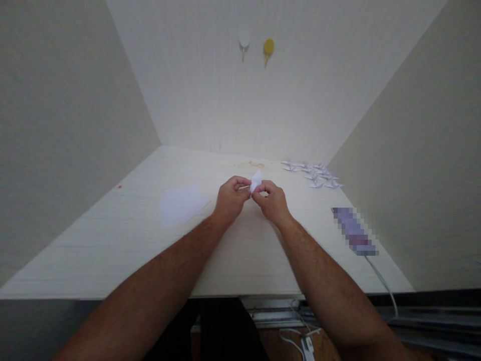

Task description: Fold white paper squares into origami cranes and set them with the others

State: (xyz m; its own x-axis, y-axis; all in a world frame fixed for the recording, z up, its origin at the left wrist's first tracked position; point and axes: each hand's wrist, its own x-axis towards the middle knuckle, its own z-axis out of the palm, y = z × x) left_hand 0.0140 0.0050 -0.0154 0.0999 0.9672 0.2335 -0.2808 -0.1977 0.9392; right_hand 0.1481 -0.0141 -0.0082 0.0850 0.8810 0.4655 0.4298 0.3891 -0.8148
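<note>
from the head view, here we go: my left hand (230, 198) and right hand (273, 200) meet over the white table (240, 250), thumbs and fingertips pinching one small folded paper (256, 180) from either side, right between them. the step in hand, i'd judge, is working a fold into that paper. the next move calls, i reckon, for a light, steady pinch on both edges so thin layers don't slip. and its look: white, pointed at the far end, creases too small to tell.
</note>
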